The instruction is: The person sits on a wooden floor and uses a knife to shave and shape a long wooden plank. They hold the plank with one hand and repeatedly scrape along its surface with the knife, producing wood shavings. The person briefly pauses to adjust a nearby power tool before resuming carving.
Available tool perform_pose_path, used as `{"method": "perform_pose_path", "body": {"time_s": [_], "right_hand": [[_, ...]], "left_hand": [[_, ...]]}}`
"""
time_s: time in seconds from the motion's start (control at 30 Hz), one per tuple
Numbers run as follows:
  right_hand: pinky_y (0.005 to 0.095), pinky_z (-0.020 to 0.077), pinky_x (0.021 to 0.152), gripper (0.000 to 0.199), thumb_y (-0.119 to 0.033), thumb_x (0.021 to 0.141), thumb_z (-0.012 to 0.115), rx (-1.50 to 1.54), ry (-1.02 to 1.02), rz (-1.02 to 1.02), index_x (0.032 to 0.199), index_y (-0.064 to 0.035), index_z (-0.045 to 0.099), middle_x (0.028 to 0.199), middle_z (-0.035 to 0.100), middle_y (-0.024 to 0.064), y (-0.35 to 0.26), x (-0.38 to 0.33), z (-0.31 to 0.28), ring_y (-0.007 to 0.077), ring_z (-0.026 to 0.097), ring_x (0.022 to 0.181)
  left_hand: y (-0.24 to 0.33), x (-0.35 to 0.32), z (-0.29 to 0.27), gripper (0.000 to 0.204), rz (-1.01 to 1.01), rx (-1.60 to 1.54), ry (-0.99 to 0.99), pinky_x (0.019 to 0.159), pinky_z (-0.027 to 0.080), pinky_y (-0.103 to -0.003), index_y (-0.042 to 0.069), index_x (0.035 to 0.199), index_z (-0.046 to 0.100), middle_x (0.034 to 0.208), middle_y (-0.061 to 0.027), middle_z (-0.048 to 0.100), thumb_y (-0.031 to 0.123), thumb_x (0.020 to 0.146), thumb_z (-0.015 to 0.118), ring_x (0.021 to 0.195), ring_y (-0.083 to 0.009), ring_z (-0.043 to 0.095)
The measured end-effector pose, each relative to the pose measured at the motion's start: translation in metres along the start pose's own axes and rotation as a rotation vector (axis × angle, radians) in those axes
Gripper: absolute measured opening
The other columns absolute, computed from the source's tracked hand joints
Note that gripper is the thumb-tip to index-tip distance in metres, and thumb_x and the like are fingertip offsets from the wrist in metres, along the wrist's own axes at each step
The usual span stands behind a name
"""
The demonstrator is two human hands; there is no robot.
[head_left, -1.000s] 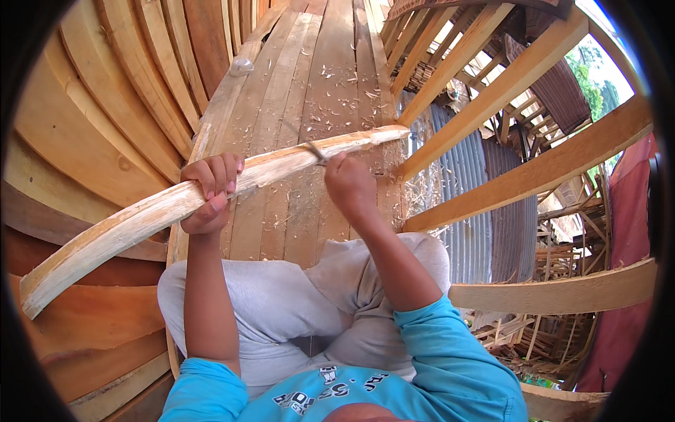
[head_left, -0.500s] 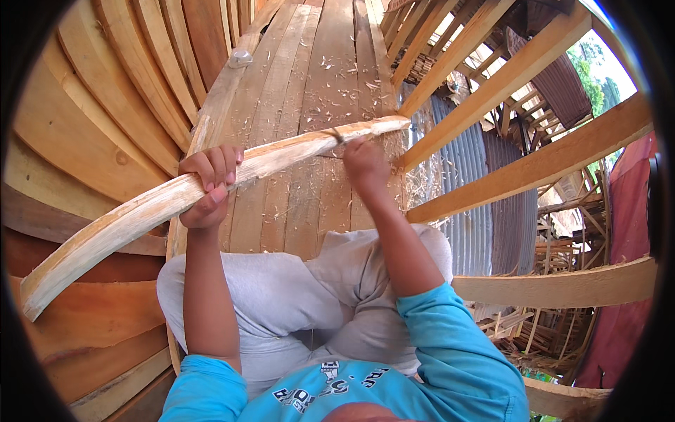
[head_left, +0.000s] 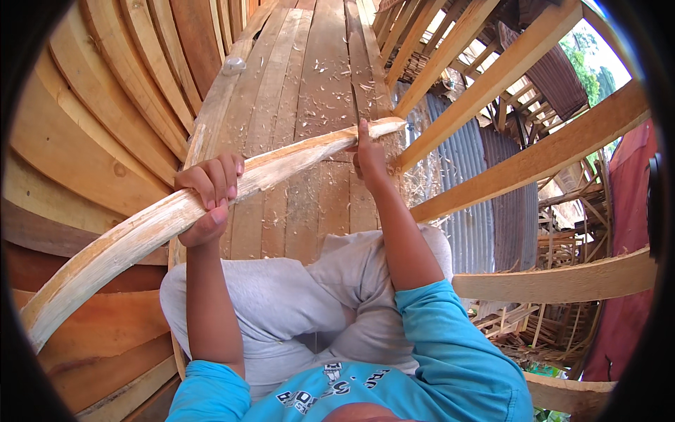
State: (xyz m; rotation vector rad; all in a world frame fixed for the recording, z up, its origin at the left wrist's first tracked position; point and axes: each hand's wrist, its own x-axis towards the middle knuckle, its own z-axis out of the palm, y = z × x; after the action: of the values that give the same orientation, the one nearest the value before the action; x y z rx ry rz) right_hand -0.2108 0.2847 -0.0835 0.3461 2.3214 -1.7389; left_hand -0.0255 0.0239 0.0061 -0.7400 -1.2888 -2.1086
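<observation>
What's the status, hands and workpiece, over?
Left hand clamped around curved wooden strip. Right hand gripping strip's far end; any tool hidden. Shavings litter the plank floor. Nothing blocking.

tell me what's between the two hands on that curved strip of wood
Head view: between the left hand and right hand, only the bare pale curved strip, rough and splintered.

No packages, labels, signs, screens
</observation>
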Motion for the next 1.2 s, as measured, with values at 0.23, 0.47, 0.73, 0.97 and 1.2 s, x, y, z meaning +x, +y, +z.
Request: {"method": "perform_pose_path", "body": {"time_s": [0.23,0.47,0.73,0.97,1.2], "right_hand": [[0.0291,0.0271,0.038,0.054,-0.055,0.085,0.07,0.114,-0.077,-0.062,0.058,-0.0123,0.051,0.051,0.042,-0.0046,-0.024,-0.024,0.014,0.0085,0.037,0.04],[0.0282,0.0226,0.035,0.048,-0.043,0.085,0.074,0.19,-0.008,-0.037,0.064,-0.0167,0.04,0.049,0.037,-0.0055,-0.018,-0.022,0.014,0.0077,0.032,0.035],[0.0282,0.024,0.035,0.047,-0.042,0.084,0.075,0.227,-0.048,0.028,0.064,-0.0177,0.04,0.049,0.038,-0.0052,-0.024,-0.025,0.01,0.0071,0.034,0.036],[0.032,0.0391,0.045,0.039,-0.036,0.099,0.053,-0.369,-0.069,-0.221,0.085,-0.0007,0.063,0.06,0.049,0.0014,-0.017,-0.013,-0.01,0.013,0.048,0.048],[0.034,0.046,0.06,0.037,-0.03,0.102,0.049,-0.651,-0.4,-0.418,0.097,0.0012,0.068,0.069,0.059,0.0077,-0.036,-0.053,-0.032,0.0164,0.057,0.064]], "left_hand": [[0.006,0.004,0.007,0.027,0.076,0.023,-0.032,0.079,0.033,-0.032,0.02,0.065,0.044,0.062,0.0056,0.047,0.014,0.06,0.07,0.066,-0.0116,0.045],[-0.01,-0.002,0.005,0.026,0.018,-0.014,0.019,0.08,0.033,-0.032,0.02,0.065,0.044,0.062,0.0057,0.046,0.015,0.06,0.069,0.067,-0.0116,0.045],[-0.011,-0.001,0.001,0.026,0.015,-0.005,-0.001,0.083,0.033,-0.032,0.019,0.066,0.043,0.064,0.0054,0.046,0.013,0.062,0.068,0.069,-0.0118,0.045],[-0.017,-0.004,-0.01,0.024,0.002,-0.006,0.019,0.088,0.034,-0.035,0.018,0.07,0.043,0.066,0.0034,0.044,0.013,0.062,0.066,0.072,-0.0138,0.045],[-0.016,0.0,-0.01,0.038,-0.056,-0.028,0.129,0.111,0.032,-0.049,0.015,0.088,0.045,0.088,-0.0042,0.047,0.022,0.058,0.066,0.097,-0.0227,0.048]]}}
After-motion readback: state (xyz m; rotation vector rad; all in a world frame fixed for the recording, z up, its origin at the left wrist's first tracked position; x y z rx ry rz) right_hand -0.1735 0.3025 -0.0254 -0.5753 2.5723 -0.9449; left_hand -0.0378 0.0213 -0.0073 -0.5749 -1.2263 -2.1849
